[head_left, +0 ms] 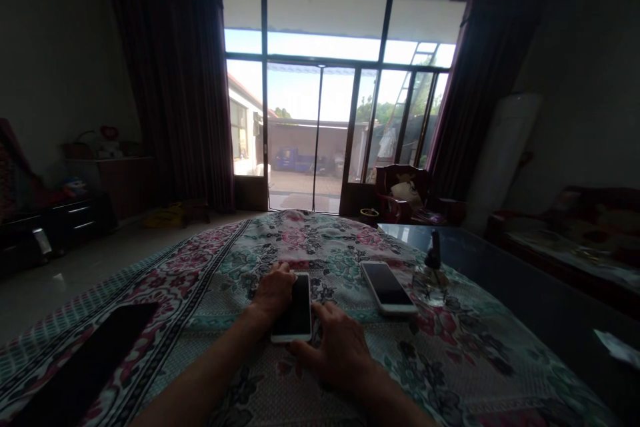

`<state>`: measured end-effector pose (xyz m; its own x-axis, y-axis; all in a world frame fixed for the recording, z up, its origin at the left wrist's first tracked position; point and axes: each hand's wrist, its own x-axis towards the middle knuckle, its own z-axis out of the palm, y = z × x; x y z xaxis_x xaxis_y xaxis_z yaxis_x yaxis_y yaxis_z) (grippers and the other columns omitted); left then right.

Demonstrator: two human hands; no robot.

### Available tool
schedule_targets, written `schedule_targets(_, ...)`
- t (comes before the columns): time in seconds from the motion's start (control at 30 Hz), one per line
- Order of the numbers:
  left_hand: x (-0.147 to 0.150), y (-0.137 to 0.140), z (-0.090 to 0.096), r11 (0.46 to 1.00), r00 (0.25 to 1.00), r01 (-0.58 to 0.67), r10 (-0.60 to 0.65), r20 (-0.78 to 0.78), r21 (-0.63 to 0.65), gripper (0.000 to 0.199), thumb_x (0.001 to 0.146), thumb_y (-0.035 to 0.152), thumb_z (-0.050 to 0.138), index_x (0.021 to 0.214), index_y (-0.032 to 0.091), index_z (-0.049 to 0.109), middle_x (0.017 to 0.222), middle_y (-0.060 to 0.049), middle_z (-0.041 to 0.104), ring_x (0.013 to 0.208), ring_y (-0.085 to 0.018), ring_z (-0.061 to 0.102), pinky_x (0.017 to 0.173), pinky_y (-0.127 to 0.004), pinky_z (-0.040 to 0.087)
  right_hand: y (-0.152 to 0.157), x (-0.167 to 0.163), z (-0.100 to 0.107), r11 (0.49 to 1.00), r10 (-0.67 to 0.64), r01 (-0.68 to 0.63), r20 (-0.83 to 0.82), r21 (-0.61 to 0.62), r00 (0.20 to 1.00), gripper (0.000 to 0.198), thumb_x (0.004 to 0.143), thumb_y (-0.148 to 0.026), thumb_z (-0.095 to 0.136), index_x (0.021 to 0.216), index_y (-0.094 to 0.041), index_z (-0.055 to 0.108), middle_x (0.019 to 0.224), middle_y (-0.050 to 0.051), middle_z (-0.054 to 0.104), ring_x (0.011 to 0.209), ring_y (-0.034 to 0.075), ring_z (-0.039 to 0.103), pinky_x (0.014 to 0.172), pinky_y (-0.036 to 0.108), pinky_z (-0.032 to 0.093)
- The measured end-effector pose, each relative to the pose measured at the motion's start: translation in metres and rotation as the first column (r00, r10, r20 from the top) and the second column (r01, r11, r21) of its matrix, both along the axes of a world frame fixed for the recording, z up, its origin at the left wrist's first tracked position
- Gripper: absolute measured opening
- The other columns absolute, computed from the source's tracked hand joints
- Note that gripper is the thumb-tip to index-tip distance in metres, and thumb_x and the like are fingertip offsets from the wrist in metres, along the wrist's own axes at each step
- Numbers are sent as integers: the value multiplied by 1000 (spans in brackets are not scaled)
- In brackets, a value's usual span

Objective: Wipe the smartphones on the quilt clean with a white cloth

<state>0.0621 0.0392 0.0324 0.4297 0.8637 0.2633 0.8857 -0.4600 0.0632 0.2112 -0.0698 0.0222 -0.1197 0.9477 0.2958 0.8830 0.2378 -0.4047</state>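
A white smartphone [299,310] with a dark screen lies flat on the flowered tablecloth [230,340]. My left hand [274,288] is closed at its upper left edge, fingers curled against the side. At the lower right corner rests my right hand [343,343], its thumb by the bottom edge and its fingers apart along the right side. A second white smartphone [389,287], screen dark, lies to the right, apart from both hands. Beside it stands a small clear glass bottle [433,283] with a dark top.
A long black flat object [95,363] lies on the cloth at the left. The dark tabletop [485,267] shows at the right, with a pale sheet or packet [617,345] near its edge. Beyond the table are a wooden armchair [405,193] and glass doors [310,133].
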Motion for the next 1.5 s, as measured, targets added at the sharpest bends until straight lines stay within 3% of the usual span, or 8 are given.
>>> schedule_targets(0.17, 7, 0, 0, 980, 980, 200, -200, -21, -4, 26, 93, 16, 42, 89, 22, 67, 99, -5, 65, 99, -20, 55, 86, -28, 44, 0, -1, 1, 1000, -5, 5, -11, 7, 1000, 41, 75, -49, 67, 105, -20, 65, 98, 8, 64, 91, 25, 60, 78, 33, 42)
schedule_targets(0.3, 6, 2, 0, 960, 960, 281, -281, -15, -11, 29, 95, 19, 40, 87, 22, 67, 100, -4, 66, 99, -19, 55, 93, -28, 41, 1, 0, 0, 1000, 9, -9, 3, 17, 1000, 41, 76, -49, 65, 105, -20, 64, 95, 7, 63, 88, 24, 60, 76, 33, 41)
schedule_targets(0.4, 1, 6, 0, 966, 966, 259, -259, 2, -18, 29, 95, 17, 40, 87, 21, 68, 99, -4, 66, 98, -19, 56, 94, -28, 40, 0, 0, 0, 1000, 12, -12, 10, 25, 1000, 39, 78, -49, 64, 105, -21, 65, 95, 6, 62, 88, 24, 59, 75, 32, 40)
schedule_targets(0.7, -21, 7, 1, 999, 1000, 30, -30, 8, -27, 33, 91, 11, 38, 81, 16, 69, 92, -9, 65, 87, -20, 58, 80, -31, 46, 2, 3, -2, 994, 42, -40, -15, 104, 999, 37, 75, -47, 70, 104, -24, 67, 110, 6, 59, 103, 26, 53, 90, 36, 38)
schedule_targets(0.83, -16, 1, 4, 997, 998, 70, -70, -7, -28, 30, 90, 11, 40, 86, 17, 69, 96, -9, 64, 94, -21, 56, 80, -29, 46, 2, 4, -2, 993, 63, -63, 0, 101, 998, 40, 74, -50, 71, 106, -26, 66, 111, 5, 59, 103, 25, 52, 91, 36, 37)
schedule_targets(1.03, 5, 0, 5, 970, 970, 239, -241, -27, -47, 20, 89, 16, 50, 87, 19, 70, 101, -8, 65, 102, -23, 55, 88, -31, 45, 3, 4, -5, 992, 77, -78, 19, 98, 997, 41, 76, -48, 70, 112, -29, 64, 112, 4, 58, 105, 25, 52, 90, 37, 36)
schedule_targets(1.37, -29, 15, 4, 997, 997, 77, -77, -11, -22, 35, 93, 12, 36, 84, 17, 70, 93, -9, 65, 89, -22, 58, 84, -35, 47, 5, 3, -3, 995, 61, -64, 50, 75, 997, 37, 79, -49, 66, 111, -30, 65, 114, 4, 57, 105, 24, 52, 90, 36, 35)
schedule_targets(1.5, -15, 8, 2, 988, 988, 153, -153, -22, -20, 30, 88, 9, 41, 89, 17, 70, 100, -11, 65, 100, -24, 56, 88, -35, 47, 4, 2, -3, 994, 59, -64, 58, 88, 997, 34, 79, -48, 66, 107, -29, 66, 113, 5, 58, 105, 25, 52, 89, 36, 35)
